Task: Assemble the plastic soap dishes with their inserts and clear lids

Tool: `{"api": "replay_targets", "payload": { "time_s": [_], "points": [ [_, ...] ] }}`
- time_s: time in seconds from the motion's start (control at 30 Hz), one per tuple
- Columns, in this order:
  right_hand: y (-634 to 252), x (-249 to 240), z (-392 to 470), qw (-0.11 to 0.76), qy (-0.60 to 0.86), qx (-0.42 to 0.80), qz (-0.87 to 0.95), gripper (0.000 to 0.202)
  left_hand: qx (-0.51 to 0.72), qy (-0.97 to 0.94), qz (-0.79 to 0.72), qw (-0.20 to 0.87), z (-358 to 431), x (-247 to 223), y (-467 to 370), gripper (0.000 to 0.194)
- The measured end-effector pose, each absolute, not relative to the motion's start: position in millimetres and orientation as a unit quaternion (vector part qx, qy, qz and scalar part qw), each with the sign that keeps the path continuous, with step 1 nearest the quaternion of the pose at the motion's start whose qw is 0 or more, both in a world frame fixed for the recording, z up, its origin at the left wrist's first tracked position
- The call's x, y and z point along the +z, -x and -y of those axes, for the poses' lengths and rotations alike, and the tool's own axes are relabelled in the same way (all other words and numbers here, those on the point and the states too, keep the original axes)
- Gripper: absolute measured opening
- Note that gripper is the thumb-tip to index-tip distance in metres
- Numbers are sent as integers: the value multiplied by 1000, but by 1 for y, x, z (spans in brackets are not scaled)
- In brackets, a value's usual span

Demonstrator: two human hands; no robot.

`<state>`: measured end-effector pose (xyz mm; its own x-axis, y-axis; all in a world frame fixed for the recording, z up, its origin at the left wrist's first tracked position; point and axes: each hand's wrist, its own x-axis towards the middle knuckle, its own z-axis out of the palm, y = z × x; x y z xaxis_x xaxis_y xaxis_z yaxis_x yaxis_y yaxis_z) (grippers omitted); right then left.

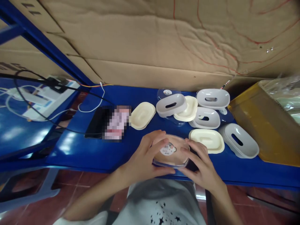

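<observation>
Close to the table's front edge, a pinkish-beige oval soap dish [177,158] with a clear lid is held between my two hands. A round white printed label [168,149] sits on top of the lid. My left hand [145,153] is curled around its left side, thumb along the near edge. On the other side, my right hand [199,159] grips the right end, with fingers over the top and thumb at the near edge. Just beyond my right hand lies a cream tray [207,140]. A grey soap dish [240,140] with a slot stands beside that tray.
Several grey dishes, cream trays [142,115] and clear lids [164,92] lie across the blue table [77,150]. A pixelated phone-like item [117,123] is at the left, near cables and a power strip [50,100]. An open cardboard box [264,125] stands at right.
</observation>
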<state>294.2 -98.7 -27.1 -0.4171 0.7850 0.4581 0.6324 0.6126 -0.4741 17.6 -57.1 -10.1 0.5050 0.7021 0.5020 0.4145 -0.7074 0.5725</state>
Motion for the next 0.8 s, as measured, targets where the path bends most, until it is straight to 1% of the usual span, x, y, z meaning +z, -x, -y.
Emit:
{"api": "replay_targets", "payload": {
  "time_s": [0.1,0.2,0.33,0.4,0.5,0.67,0.8],
  "points": [
    [-295,-25,99,341,411,146,833,68,387,-824,-348,223,64,-13,-19,104],
    [-295,-23,100,348,400,168,831,69,373,-828,-339,247,67,-16,-15,105],
    [-296,-23,101,365,410,161,820,70,340,-824,-321,321,61,-16,-3,107],
    [-296,-23,101,367,410,160,820,70,340,-820,-313,338,58,-15,4,109],
    [-295,-21,101,364,411,165,819,67,331,-815,-320,351,55,-16,11,113],
    [-292,-19,98,352,425,166,817,63,293,-806,-370,358,54,-16,18,110],
    [-293,-20,98,343,424,177,819,62,281,-804,-389,351,55,-15,19,101]
  ]
}}
